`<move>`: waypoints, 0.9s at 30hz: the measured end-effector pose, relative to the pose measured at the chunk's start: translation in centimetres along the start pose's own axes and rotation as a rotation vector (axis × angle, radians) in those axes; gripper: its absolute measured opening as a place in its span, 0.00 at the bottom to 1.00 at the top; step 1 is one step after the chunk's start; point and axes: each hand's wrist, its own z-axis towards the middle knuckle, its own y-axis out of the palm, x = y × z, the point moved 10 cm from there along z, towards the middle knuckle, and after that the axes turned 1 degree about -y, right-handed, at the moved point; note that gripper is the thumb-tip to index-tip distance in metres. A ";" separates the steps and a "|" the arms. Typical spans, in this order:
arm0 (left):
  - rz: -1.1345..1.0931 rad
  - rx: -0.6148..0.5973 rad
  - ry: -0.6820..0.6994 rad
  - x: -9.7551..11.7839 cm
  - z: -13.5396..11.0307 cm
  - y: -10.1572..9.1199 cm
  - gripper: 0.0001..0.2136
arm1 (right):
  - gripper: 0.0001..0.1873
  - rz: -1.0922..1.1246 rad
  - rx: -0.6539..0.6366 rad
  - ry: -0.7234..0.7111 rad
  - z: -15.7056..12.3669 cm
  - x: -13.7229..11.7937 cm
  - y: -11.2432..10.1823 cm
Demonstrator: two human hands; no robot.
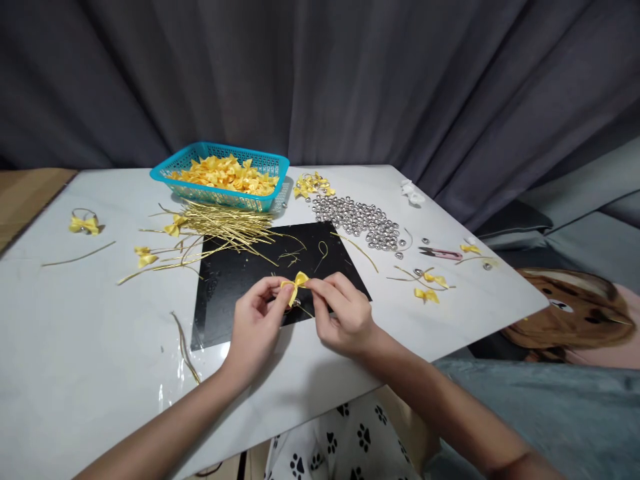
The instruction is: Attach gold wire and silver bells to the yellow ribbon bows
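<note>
- Above the near part of the black mat (220, 313), a small yellow bow (300, 280) is held up between two bare hands.
- The left hand (259, 317) is closed, gripping the bow's left side between thumb and fingers.
- The right hand (344, 313) is closed too, its thumb and forefinger pinching at the bow's right end.
- Just under the bow, between the hands, shows a silver bead (297, 303); what it is fixed to is too small to tell.
- On the mat's far left corner lies a loose heap of gold wires (227, 227).
- Behind that heap stands a blue basket (213, 191) filled with yellow ribbon pieces (230, 175).
- Right of the basket, a pile of silver beads (357, 219) spreads over the white table (120, 347).
- Farther right lies a pair of snips (443, 253), near a few more bows (426, 295).
- At the table's left, another bow (84, 224) sits with a loop of wire.
</note>
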 end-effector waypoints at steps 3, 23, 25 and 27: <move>-0.003 0.003 -0.003 0.0 0.0 0.0 0.09 | 0.13 0.003 -0.007 -0.001 0.0 0.0 0.1; -0.013 0.049 -0.041 -0.4 0.0 -0.6 0.08 | 0.11 -0.009 -0.015 -0.004 0.0 -0.2 0.1; -0.008 0.052 -0.043 -0.5 0.0 -0.7 0.09 | 0.11 -0.010 -0.012 -0.001 0.0 -0.2 0.1; -0.003 0.051 -0.046 -0.6 0.0 -0.7 0.09 | 0.11 -0.010 -0.017 0.000 0.0 -0.2 0.2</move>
